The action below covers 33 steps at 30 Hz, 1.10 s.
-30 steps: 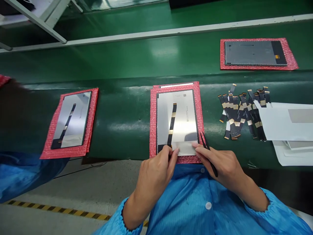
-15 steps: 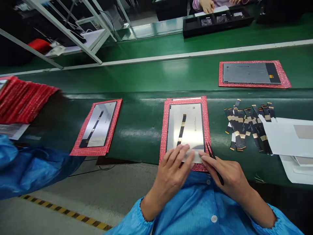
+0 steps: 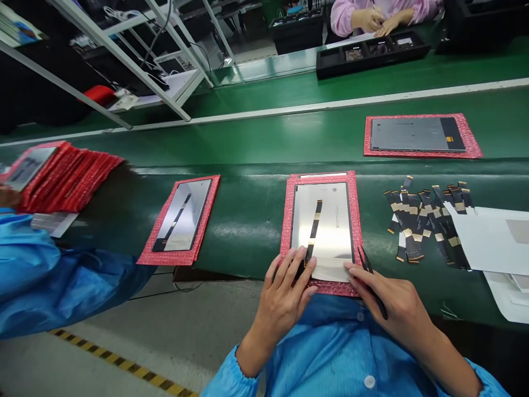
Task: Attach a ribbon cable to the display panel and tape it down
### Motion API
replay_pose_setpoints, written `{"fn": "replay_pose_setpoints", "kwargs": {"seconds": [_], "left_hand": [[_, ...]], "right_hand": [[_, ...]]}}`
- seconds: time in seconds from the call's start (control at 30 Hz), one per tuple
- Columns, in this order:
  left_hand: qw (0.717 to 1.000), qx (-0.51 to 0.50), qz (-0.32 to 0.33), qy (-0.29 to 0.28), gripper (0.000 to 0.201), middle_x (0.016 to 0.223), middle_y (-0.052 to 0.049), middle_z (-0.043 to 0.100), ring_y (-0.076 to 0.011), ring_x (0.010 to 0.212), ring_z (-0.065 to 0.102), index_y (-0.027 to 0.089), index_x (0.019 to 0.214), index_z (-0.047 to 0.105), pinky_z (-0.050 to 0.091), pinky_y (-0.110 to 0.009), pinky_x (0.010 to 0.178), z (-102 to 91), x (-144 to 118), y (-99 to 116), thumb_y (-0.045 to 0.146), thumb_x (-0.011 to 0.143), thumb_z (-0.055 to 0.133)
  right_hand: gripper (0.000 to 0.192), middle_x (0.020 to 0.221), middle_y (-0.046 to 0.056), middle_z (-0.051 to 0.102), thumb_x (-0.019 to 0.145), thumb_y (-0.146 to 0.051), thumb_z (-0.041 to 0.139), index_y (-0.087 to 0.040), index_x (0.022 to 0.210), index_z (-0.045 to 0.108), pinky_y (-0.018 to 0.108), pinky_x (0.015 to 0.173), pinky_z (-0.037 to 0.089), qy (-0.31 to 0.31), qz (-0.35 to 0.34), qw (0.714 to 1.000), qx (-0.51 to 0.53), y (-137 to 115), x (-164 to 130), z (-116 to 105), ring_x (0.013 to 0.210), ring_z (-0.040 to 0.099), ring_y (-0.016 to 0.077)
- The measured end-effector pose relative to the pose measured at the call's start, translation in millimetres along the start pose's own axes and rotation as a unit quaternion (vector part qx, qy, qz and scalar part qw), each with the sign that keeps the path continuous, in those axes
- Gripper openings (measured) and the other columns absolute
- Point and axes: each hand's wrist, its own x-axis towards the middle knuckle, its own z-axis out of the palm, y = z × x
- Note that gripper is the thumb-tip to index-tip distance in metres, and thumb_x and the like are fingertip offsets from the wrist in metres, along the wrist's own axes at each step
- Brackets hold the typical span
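On the panel (image 3: 330,220), a small printed label (image 3: 333,192), unreadable.

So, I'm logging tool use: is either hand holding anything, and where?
The right hand grips black tweezers along the shaft, tips free. The left hand only presses flat on the panel.

Green tabletop (image 3: 256,220): red mat (image 3: 285,231) bearing a panel (image 3: 330,220) at the near edge; second mat (image 3: 206,209) left; third mat (image 3: 471,144) far right; pile of cables (image 3: 425,226); white sheets (image 3: 491,240); red stack (image 3: 66,176); black tray (image 3: 372,60).
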Motion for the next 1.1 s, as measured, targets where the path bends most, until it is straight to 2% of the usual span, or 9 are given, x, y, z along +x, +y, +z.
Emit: {"fn": "replay_pose_setpoints", "kwargs": {"seconds": [0.07, 0.27, 0.53, 0.67, 0.8, 0.87, 1.0, 1.1], "left_hand": [[1.000, -0.006, 0.000, 0.001, 0.052, 0.160, -0.004, 0.037, -0.0224, 0.147, 0.039, 0.029, 0.149, 0.039, 0.033, -0.043, 0.120, 1.0, -3.3, 0.1, 0.051, 0.102, 0.036], [0.997, -0.017, 0.074, 0.013, 0.055, 0.157, -0.002, 0.042, -0.0211, 0.146, 0.039, 0.034, 0.148, 0.040, 0.031, -0.042, 0.121, 1.5, -9.2, 8.2, 0.056, 0.098, 0.044], [0.998, -0.050, 0.017, 0.040, 0.050, 0.148, 0.001, 0.055, -0.0195, 0.139, 0.050, 0.027, 0.146, 0.045, 0.030, -0.041, 0.123, 7.3, -35.2, 6.0, 0.048, 0.101, 0.040], [0.997, -0.061, 0.018, 0.050, 0.052, 0.149, 0.002, 0.053, -0.0183, 0.141, 0.047, 0.023, 0.146, 0.044, 0.028, -0.040, 0.125, 9.1, -29.9, 11.1, 0.049, 0.102, 0.037], [0.997, -0.046, 0.057, 0.037, 0.057, 0.154, 0.004, 0.046, -0.0194, 0.144, 0.044, 0.021, 0.148, 0.042, 0.031, -0.042, 0.125, 8.2, -13.0, 15.9, 0.054, 0.101, 0.038], [0.997, -0.033, 0.066, 0.035, 0.056, 0.154, 0.005, 0.045, -0.0193, 0.145, 0.044, 0.024, 0.147, 0.042, 0.037, -0.043, 0.123, 7.8, -7.8, 16.9, 0.054, 0.100, 0.041], [0.998, -0.002, 0.048, 0.043, 0.047, 0.152, 0.010, 0.047, -0.0178, 0.150, 0.037, 0.039, 0.141, 0.048, 0.049, -0.042, 0.116, 11.9, -10.5, 17.4, 0.054, 0.096, 0.047], [0.998, 0.027, 0.034, 0.054, 0.053, 0.155, 0.011, 0.042, -0.0166, 0.154, 0.025, 0.038, 0.142, 0.048, 0.049, -0.041, 0.116, 19.1, -16.7, 17.9, 0.056, 0.092, 0.050]], "right_hand": [[0.058, 0.125, -0.009, 0.071, 0.093, -0.028, 0.061, -0.040, 0.146, 0.042, 0.033, 0.060, 0.066, 0.004, 0.000, 1.000, -0.004, 0.6, -0.4, 0.2, 0.075, 0.080, 0.0222], [0.054, 0.125, -0.008, 0.071, 0.094, -0.028, 0.061, -0.038, 0.144, 0.045, 0.033, 0.061, 0.067, 0.028, -0.019, 0.999, -0.012, 0.2, 1.1, 0.9, 0.074, 0.080, 0.0217], [0.056, 0.126, -0.007, 0.071, 0.092, -0.027, 0.062, -0.039, 0.144, 0.045, 0.034, 0.062, 0.068, 0.017, -0.008, 1.000, -0.001, 1.6, 0.1, 1.8, 0.074, 0.080, 0.0232], [0.057, 0.127, -0.006, 0.070, 0.092, -0.027, 0.062, -0.039, 0.144, 0.044, 0.034, 0.063, 0.067, 0.017, -0.017, 1.000, -0.004, 3.2, -1.8, 2.7, 0.076, 0.080, 0.0236], [0.055, 0.127, -0.003, 0.070, 0.092, -0.027, 0.063, -0.037, 0.143, 0.047, 0.035, 0.064, 0.068, 0.022, -0.022, 0.999, -0.009, 5.6, -3.6, 4.2, 0.078, 0.080, 0.0248], [0.055, 0.127, -0.003, 0.071, 0.091, -0.027, 0.064, -0.036, 0.142, 0.048, 0.034, 0.065, 0.068, 0.030, -0.022, 0.999, -0.009, 6.6, -4.0, 4.6, 0.080, 0.080, 0.0250], [0.057, 0.124, -0.004, 0.072, 0.088, -0.027, 0.066, -0.037, 0.141, 0.049, 0.033, 0.064, 0.069, 0.037, -0.029, 0.999, -0.009, 6.8, -2.9, 4.9, 0.079, 0.081, 0.0254], [0.056, 0.124, -0.004, 0.072, 0.088, -0.026, 0.066, -0.038, 0.140, 0.051, 0.034, 0.064, 0.070, 0.044, -0.030, 0.999, -0.008, 5.8, -1.2, 4.7, 0.079, 0.081, 0.0262]]}}
